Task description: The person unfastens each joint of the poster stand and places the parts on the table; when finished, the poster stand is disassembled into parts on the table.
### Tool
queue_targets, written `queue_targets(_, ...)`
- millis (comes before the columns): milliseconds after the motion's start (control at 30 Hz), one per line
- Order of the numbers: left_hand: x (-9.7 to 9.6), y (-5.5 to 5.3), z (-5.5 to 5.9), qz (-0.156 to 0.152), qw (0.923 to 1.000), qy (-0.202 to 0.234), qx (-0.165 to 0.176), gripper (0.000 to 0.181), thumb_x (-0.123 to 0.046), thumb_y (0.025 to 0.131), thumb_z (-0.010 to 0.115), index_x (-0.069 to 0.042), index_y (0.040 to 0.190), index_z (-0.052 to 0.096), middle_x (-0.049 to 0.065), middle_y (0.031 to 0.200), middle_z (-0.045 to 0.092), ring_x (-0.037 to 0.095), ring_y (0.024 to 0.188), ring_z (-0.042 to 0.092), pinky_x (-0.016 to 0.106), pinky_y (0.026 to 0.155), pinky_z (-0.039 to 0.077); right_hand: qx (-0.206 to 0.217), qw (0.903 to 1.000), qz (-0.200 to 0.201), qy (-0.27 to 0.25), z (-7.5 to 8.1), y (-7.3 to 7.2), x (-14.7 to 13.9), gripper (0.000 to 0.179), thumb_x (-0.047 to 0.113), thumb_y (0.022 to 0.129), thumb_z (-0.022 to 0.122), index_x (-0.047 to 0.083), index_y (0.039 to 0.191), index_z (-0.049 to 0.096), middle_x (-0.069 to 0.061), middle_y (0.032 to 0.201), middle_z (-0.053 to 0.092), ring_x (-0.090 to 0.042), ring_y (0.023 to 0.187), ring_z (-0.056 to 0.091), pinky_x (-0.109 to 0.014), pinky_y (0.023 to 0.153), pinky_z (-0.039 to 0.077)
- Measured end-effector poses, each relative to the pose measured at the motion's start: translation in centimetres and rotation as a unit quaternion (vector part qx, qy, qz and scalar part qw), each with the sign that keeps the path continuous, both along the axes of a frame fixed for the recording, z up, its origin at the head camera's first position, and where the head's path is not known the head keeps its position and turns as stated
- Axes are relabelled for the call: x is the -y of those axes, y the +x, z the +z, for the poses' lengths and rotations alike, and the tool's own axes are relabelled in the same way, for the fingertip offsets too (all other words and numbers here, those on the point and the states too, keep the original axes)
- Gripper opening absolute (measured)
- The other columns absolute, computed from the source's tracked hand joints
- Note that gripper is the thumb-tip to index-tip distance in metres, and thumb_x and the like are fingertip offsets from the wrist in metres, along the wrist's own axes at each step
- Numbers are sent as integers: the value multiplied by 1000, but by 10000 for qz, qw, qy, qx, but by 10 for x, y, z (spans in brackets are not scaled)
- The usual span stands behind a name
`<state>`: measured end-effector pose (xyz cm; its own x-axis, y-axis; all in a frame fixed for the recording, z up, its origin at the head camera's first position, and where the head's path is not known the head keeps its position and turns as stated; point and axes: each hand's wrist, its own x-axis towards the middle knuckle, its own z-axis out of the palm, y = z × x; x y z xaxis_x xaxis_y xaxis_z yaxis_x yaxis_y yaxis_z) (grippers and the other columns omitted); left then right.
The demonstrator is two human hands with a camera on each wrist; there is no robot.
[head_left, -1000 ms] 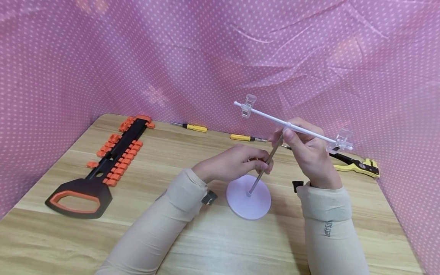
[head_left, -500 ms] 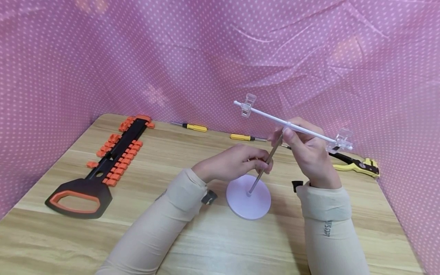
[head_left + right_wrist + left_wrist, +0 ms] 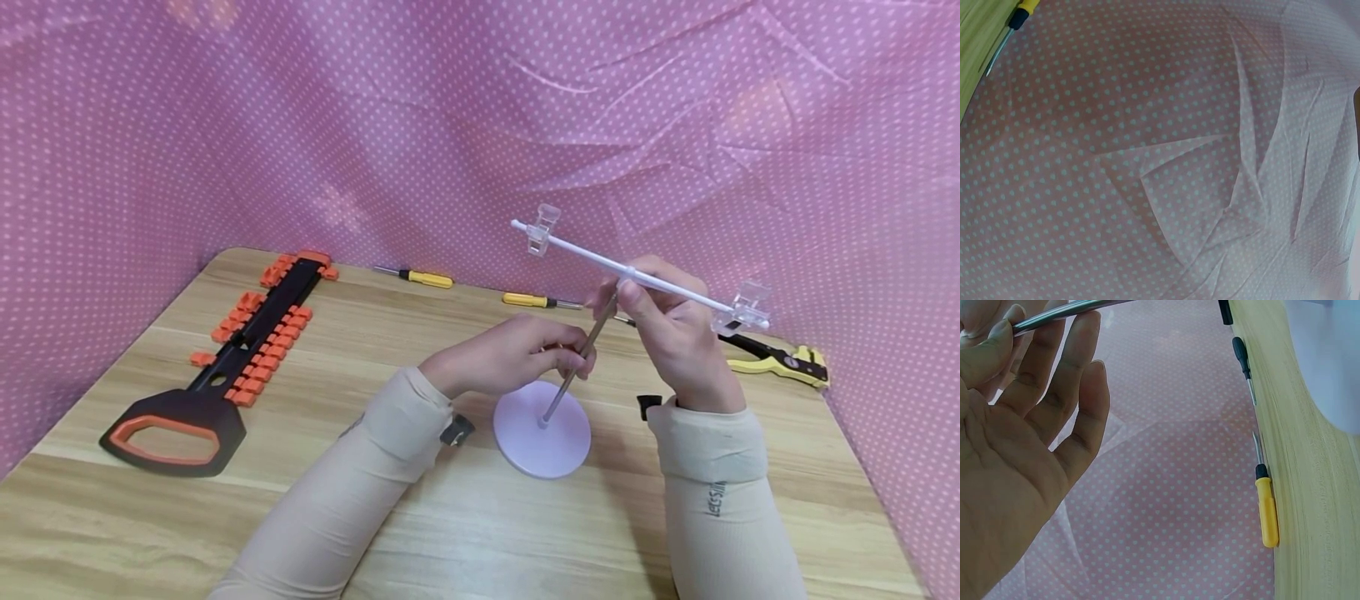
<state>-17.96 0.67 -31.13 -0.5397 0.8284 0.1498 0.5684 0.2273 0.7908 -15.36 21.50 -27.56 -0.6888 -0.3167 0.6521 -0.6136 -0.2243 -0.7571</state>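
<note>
A small stand has a round white base [image 3: 525, 450], a thin metal rod [image 3: 564, 393] and a white crossbar [image 3: 585, 252] with a clear clip [image 3: 542, 232] near one end and another clear clip [image 3: 741, 312] near the other. The rod leans to the upper right. Partway up it, my left hand [image 3: 510, 354] pinches the rod between thumb and fingers; the left wrist view shows the other fingers loosely extended. My right hand [image 3: 678, 333] grips the rod's top just under the crossbar, its far fingers partly hidden. Whether the base touches the table cannot be told.
On the wooden table [image 3: 360, 517], a black holder [image 3: 176, 406] with several orange clips lies left. Along the back are a yellow screwdriver [image 3: 429, 279] and another yellow screwdriver [image 3: 525, 300]. Yellow-black pliers [image 3: 795, 365] lie at right. A pink dotted cloth [image 3: 420, 125] hangs around.
</note>
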Motion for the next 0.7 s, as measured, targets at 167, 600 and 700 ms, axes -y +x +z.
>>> queue_targets(167, -1, 0, -1, -29, 10000, 31, -44, 18, -16, 111, 56, -13, 109, 73, -4, 101, 76, 7, 97, 69, 24, 93, 58, 254, 9985, 195, -454, -1, 2, -2, 14, 14, 105, 67, 1, 102, 72, -10, 95, 77, -21, 89, 73, -31, 87, 59)
queue_targets(600, 0, 0, -2, -51, 9999, 62, -81, 17, -16, 110, 57, -13, 108, 73, -3, 103, 76, 7, 98, 69, 22, 92, 58, 319, 9951, 134, -926, 1, 2, -5, 15, 14, 104, 68, -1, 102, 69, -9, 96, 73, -22, 91, 70, -29, 80, 55)
queue_targets(700, 0, 0, -1, -68, 9999, 69, -66, 17, -16, 110, 57, -13, 108, 73, -3, 103, 76, 7, 98, 69, 23, 93, 58, 327, 9949, 149, -943, 1, 2, -6, 13, 12, 104, 67, -1, 103, 69, -9, 98, 73, -22, 91, 71, -28, 80, 55)
